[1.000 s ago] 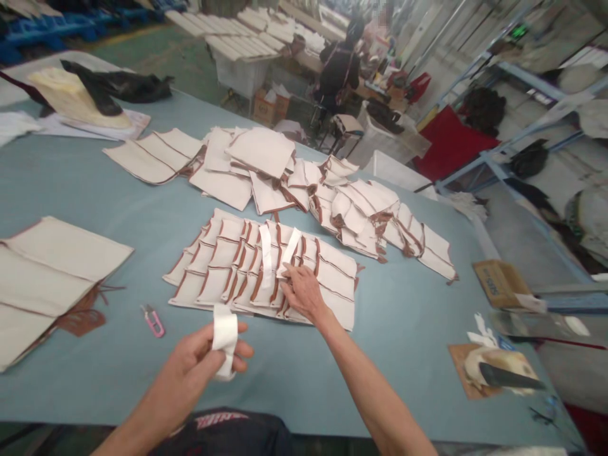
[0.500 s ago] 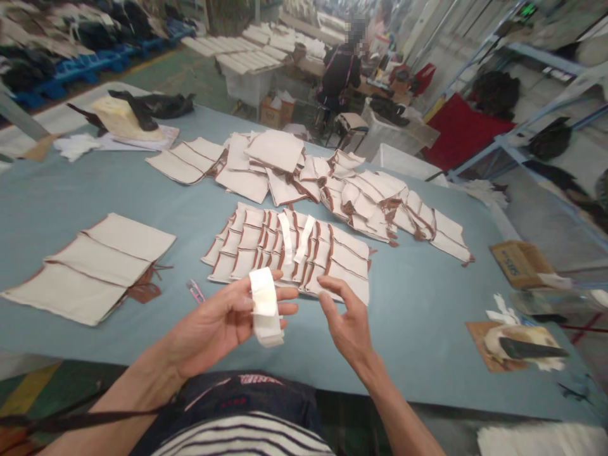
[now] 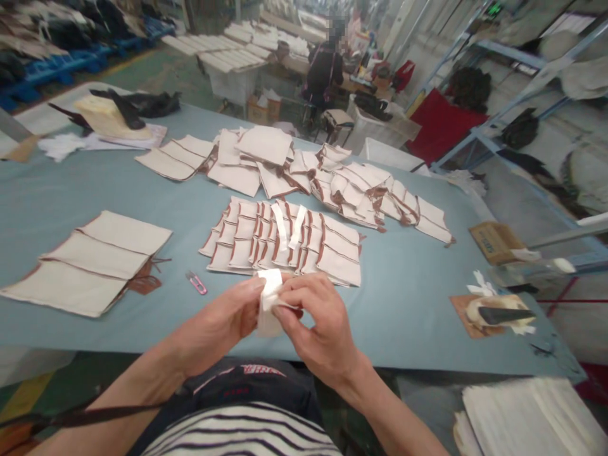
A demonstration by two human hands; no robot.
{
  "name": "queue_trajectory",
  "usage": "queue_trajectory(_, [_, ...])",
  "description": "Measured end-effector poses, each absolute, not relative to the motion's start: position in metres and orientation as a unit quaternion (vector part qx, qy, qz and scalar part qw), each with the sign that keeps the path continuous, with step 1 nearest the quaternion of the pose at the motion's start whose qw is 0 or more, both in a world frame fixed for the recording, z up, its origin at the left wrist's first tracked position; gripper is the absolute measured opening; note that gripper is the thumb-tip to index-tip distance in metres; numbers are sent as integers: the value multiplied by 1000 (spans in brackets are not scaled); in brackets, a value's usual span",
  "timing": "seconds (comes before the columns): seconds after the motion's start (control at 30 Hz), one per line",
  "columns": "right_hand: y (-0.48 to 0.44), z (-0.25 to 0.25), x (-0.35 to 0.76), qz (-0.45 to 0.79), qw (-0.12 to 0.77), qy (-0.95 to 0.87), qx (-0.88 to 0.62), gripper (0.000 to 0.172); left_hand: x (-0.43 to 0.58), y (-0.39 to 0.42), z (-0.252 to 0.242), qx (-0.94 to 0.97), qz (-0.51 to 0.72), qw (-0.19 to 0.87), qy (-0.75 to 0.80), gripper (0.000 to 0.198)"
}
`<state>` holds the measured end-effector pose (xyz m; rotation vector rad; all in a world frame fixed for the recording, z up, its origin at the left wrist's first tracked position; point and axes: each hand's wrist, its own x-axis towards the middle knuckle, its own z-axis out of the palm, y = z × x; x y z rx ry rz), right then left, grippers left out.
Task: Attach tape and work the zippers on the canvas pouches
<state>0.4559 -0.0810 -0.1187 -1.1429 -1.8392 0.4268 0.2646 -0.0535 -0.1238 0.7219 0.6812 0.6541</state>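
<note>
A bundle of white strips (image 3: pixel 268 322) is gripped in my left hand (image 3: pixel 232 316), over the front part of the table. My right hand (image 3: pixel 319 320) closes in from the right, its thumb and fingers pinching the bundle's edge. Just beyond both hands lies an overlapping row of cream fabric panels (image 3: pixel 339 256) with brown edging. Two loose white strips (image 3: pixel 297 228) rest on top of that row. Left of my hands sits a small pair of pink thread snips (image 3: pixel 196 283). Farther left a stack of cream panels (image 3: pixel 90 266) shows brown ties at its side.
Heaped cream panels (image 3: pixel 266 149) stretch across the back of the blue-green table (image 3: pixel 408 304). At the right stand a cardboard box (image 3: pixel 494 242) and a yellowish block with a black strap (image 3: pixel 503 313). A person (image 3: pixel 325 69) sits at a table behind. White material (image 3: pixel 527 418) is stacked lower right.
My right hand has moved left to the white strips and now pinches them. My left fingers, stretched out before, have curled around the bundle. The view has shifted slightly right.
</note>
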Motion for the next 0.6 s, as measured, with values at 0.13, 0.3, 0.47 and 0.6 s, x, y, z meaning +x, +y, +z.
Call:
queue_trajectory(0.13, [-76, -120, 457, 413, 422, -624, -513, 22, 255, -59, -133, 431, 252, 791, 354, 62])
queue_trajectory(0.3, [-32, -129, 456, 424, 414, -598, -539, 27, 246, -68, -141, 446, 233, 762, 409, 67])
queue_trajectory(0.47, [47, -140, 453, 321, 379, -644, -582, 26, 232, -78, -154, 421, 212, 778, 415, 72])
queue_trajectory(0.6, [127, -149, 447, 266, 360, -665, -598, 20, 221, -85, -174, 465, 187, 757, 418, 75])
